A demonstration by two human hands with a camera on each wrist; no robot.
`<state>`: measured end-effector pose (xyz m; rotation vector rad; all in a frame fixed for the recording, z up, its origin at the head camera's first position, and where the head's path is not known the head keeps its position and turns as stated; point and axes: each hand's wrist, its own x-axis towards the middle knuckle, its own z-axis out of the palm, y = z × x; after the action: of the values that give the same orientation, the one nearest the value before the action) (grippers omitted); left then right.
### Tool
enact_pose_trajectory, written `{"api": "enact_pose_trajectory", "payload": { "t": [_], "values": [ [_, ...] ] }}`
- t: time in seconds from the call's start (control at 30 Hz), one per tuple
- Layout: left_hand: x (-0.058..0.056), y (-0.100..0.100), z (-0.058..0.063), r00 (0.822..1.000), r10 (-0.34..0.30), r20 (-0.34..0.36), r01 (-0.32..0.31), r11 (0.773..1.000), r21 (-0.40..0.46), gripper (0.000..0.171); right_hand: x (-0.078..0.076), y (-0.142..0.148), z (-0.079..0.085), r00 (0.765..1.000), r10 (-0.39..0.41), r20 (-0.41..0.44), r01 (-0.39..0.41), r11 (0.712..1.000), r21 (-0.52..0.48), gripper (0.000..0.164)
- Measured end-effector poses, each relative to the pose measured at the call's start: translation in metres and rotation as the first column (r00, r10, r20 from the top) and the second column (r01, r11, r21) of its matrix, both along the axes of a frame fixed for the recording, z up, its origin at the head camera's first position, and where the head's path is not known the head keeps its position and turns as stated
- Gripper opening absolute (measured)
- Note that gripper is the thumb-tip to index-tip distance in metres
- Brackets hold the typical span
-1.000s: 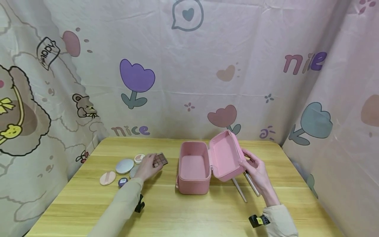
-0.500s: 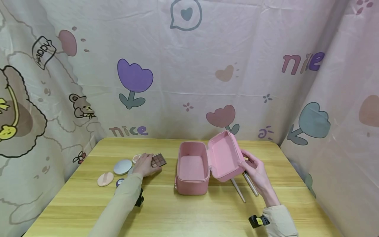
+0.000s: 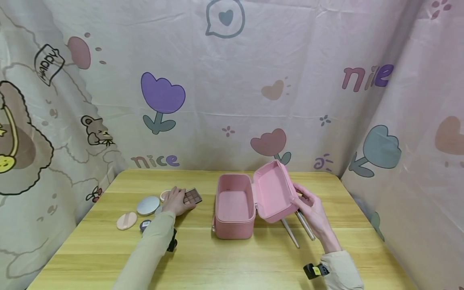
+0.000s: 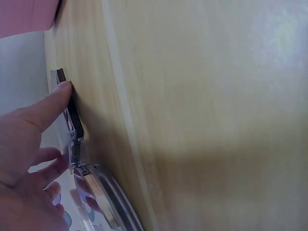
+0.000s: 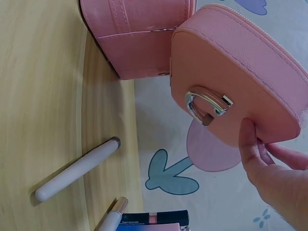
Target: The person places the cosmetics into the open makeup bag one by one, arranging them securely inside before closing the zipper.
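Note:
On the left of the table my left hand [image 3: 175,204] is at a small eyeshadow palette [image 3: 193,196] with brown pans. Seen from the left wrist, the thumb presses the palette's near edge [image 4: 72,113], while the other fingers curl behind it by its hinge. A pink cosmetic case [image 3: 235,230] stands unzipped in the middle, its inside bare. My right hand [image 3: 312,207] holds the raised lid [image 3: 273,191] by its right side. The right wrist view shows the thumb on the lid's outer face, below a carrying handle [image 5: 208,103], with the fingers around the rim.
Left of the palette lie a silver round compact [image 3: 148,206], a powder puff [image 3: 127,221], a dark small jar [image 3: 145,225] and a partly hidden white round pot [image 3: 164,195]. A makeup brush [image 5: 79,169] and dark tube [image 5: 154,217] lie right of the case. Patterned curtains [image 3: 224,96] enclose the table.
The head view has turned slightly right, shifting everything a little left in it. My left hand has settled farther over the palette's left part; my right hand stays on the lid.

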<state>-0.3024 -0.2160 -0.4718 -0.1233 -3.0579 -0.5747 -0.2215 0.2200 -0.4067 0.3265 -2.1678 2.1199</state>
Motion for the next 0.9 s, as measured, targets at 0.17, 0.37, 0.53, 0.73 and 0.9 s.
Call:
{"api": "enact_pose_trajectory", "payload": {
  "t": [0.17, 0.37, 0.53, 0.73, 0.9],
  "values": [
    [0.002, 0.000, -0.001, 0.999, 0.013, -0.037, -0.011, 0.999, 0.033, 0.075, 0.000, 0.000, 0.000, 1.000, -0.003, 0.010, 0.003, 1.000, 0.001, 0.059],
    [0.000, 0.002, 0.005, 0.999, 0.026, -0.030, -0.021, 0.985, 0.174, 0.079, 0.001, 0.000, 0.001, 1.000, -0.002, 0.009, 0.002, 1.000, 0.017, 0.060],
    [0.002, 0.007, 0.017, 1.000, 0.023, -0.021, -0.016, 0.950, 0.311, 0.082, 0.000, 0.000, 0.001, 1.000, -0.001, 0.009, 0.001, 1.000, 0.015, 0.060],
    [0.003, 0.014, 0.027, 1.000, 0.014, -0.023, -0.003, 0.912, 0.410, 0.083, 0.000, 0.001, 0.000, 1.000, 0.003, 0.008, -0.003, 1.000, -0.001, 0.060],
    [0.002, 0.019, 0.031, 0.999, 0.006, -0.035, 0.010, 0.899, 0.437, 0.080, 0.001, 0.001, 0.000, 1.000, 0.002, 0.013, -0.002, 1.000, -0.004, 0.060]
  ]
}}
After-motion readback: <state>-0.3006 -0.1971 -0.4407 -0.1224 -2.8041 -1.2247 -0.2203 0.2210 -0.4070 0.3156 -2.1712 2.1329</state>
